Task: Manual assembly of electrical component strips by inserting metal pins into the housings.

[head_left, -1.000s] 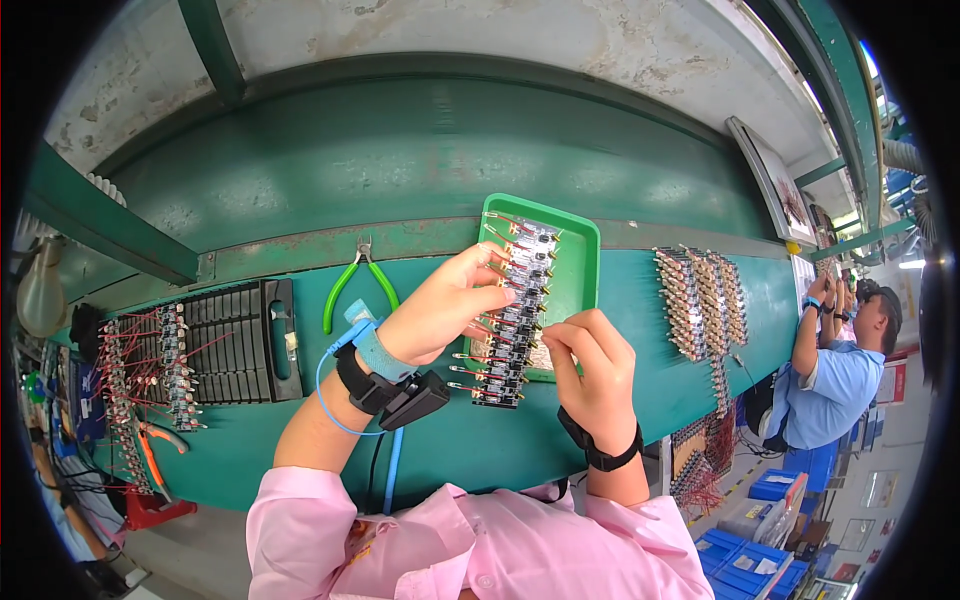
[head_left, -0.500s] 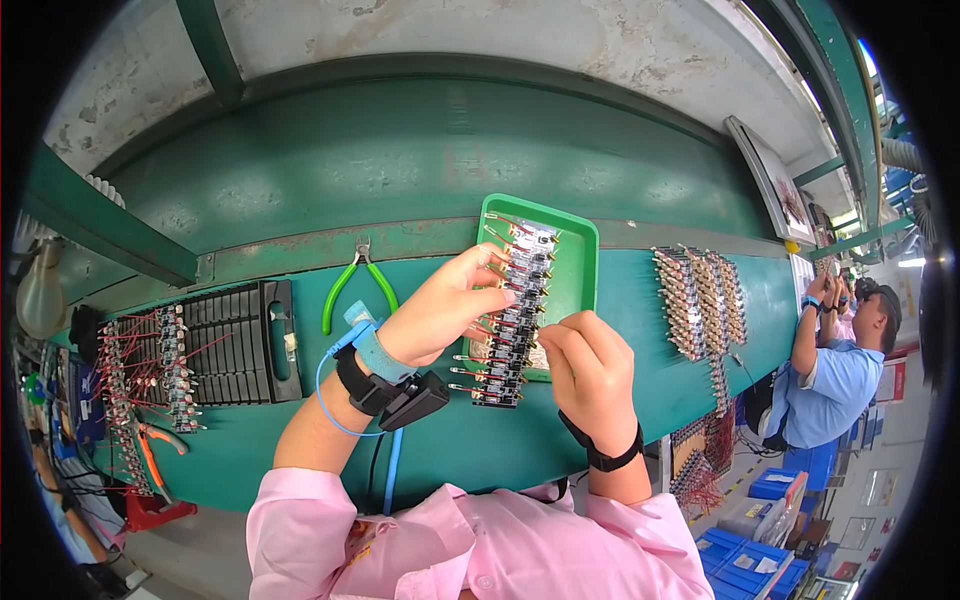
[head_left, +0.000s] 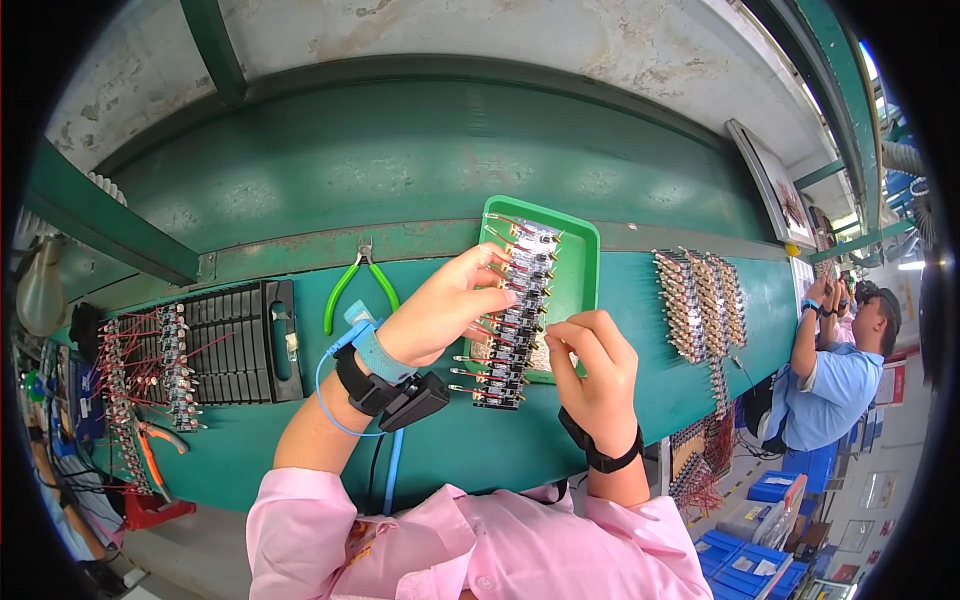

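Note:
A long strip of black electronic parts (head_left: 510,345) with red wire leads along its left side and brass-coloured pins along its right is gripped between the thumb and fingers of my left hand (head_left: 465,300). It lies tilted over the left part of a green plastic tray (head_left: 590,260). My right hand (head_left: 600,360) is beside the strip's lower right side, above the tray's near right corner. Its thumb and index finger are pinched together; whatever they may hold is too small to make out. Small pale pieces (head_left: 541,355) lie in the tray near its front.
Green-handled cutters (head_left: 362,285) lie left of the tray. Farther left are a black slotted rack (head_left: 230,345) with wired strips and orange-handled pliers (head_left: 152,450). Stacked strips (head_left: 700,300) lie on the right. A co-worker (head_left: 835,380) stands at the far right.
My right hand has shifted slightly right, away from the strip, and its fingers have lifted a little. My left hand and the strip stay almost in place.

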A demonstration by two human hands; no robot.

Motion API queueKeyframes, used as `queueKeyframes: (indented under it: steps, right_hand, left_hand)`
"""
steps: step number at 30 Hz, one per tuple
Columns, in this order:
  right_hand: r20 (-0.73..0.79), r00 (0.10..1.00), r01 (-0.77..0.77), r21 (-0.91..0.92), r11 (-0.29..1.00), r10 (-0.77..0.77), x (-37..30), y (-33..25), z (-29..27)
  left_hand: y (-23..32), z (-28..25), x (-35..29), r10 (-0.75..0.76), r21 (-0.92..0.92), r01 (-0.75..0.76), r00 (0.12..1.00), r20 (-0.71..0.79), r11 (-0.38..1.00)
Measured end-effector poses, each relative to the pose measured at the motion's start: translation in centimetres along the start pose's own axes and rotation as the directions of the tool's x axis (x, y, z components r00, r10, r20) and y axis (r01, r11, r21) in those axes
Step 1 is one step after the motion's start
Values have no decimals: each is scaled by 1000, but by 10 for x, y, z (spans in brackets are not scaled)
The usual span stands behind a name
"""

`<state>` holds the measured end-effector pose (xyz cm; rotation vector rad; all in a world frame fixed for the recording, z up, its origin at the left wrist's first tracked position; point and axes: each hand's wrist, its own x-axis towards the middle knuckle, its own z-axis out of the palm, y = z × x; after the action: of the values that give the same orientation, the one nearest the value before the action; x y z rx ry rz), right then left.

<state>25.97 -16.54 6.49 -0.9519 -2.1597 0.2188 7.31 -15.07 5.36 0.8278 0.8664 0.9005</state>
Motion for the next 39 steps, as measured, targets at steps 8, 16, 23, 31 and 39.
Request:
queueKeyframes:
  steps: [8, 16, 23, 31, 39]
  right_hand:
    - [22, 998, -56, 66, 996, 54, -1, -2, -1]
    - [43, 994, -103, 123, 987, 98, -2, 1, -1]
    - [54, 991, -132, 174, 976, 125, 1, 4, 0]
    - [35, 995, -100, 87, 991, 97, 2, 7, 2]
    - [272, 936, -226, -26, 974, 224, -5, 26, 4]
  left_hand:
    - [0, 1, 0, 9, -19, -9, 1000, 3, 1000]
    - [0, 1, 0, 17, -30, -17, 1000, 2, 999]
    - [1, 3, 0, 2, -52, -1, 1000, 18, 999]
    - [-3, 0, 2, 9, -7, -9, 1000, 9, 1000]
    - [1, -9, 3, 43, -79, -44, 999, -15, 996]
